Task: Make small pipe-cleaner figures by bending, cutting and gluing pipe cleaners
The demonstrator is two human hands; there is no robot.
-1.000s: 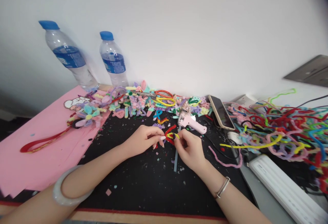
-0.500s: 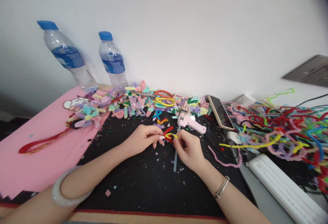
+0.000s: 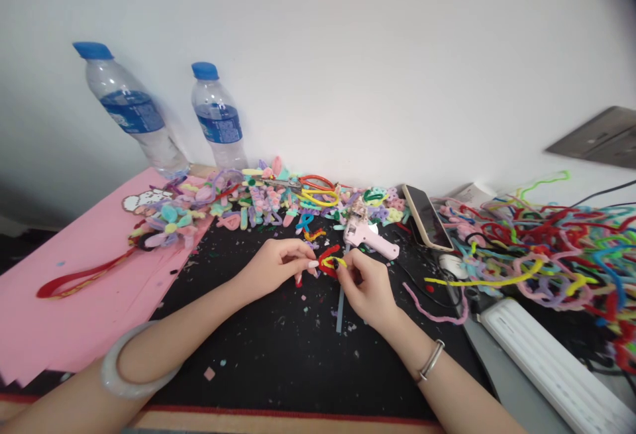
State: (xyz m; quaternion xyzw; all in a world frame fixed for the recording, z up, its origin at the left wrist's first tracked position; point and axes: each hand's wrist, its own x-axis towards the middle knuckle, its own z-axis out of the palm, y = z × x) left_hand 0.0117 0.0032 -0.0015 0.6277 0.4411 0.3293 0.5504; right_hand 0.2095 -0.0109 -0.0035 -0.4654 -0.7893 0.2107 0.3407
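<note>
A small bent piece of red and yellow pipe cleaner (image 3: 328, 259) is held over the black mat (image 3: 278, 354). My right hand (image 3: 368, 288) pinches its yellow part between thumb and fingers, with a dark nail showing. From the other side, my left hand (image 3: 281, 267) is closed, thumb against fingers, at the red part. A bit of red shows under the left fingers; whether it belongs to the same piece I cannot tell. Just beyond the hands lies a pink hot glue gun (image 3: 372, 238), and its clear glue stick (image 3: 340, 311) sticks out toward me beside my right hand.
Behind are a heap of pipe-cleaner shapes (image 3: 263, 205), scissors (image 3: 318, 190) and two water bottles (image 3: 132, 109) (image 3: 218, 119). Pink sheets (image 3: 99, 242) with a red strap (image 3: 59, 281) lie left. Right are a phone (image 3: 428, 217), loose pipe cleaners (image 3: 536, 235) and a white power strip (image 3: 551, 361).
My left fingers have shifted slightly, and more of the red pipe cleaner's bend now shows between the hands. A bit of red has appeared below the left fingers. My right hand has hardly moved.
</note>
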